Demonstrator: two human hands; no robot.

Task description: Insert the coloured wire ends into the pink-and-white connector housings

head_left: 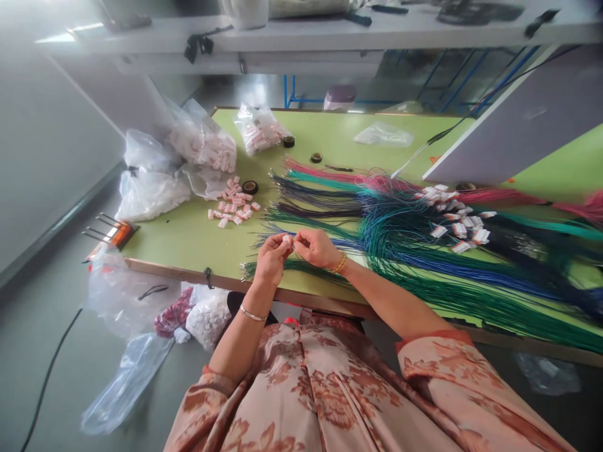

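Close to the front edge of the green table, my left hand (pixel 272 258) pinches a small white connector housing (pixel 286 240). My right hand (pixel 316 247) meets it from the right, its fingertips closed on what looks like the end of a thin wire, mostly hidden by the fingers. Beneath and behind both hands lie bundles of loose wires, among them a green bundle (pixel 386 254) and a blue one (pixel 414 256). Left of them is a loose pile of white and orange connectors (pixel 234 204). Wired connectors (pixel 459 220) sit clustered on the bundles at the right.
Bags of connectors (pixel 202 141) stand at the table's back left, near black tape rolls (pixel 249 187). An orange tool with metal prongs (pixel 120 235) is at the left corner. A grey panel (pixel 532 113) rises at right; a white shelf (pixel 301 37) crosses the back.
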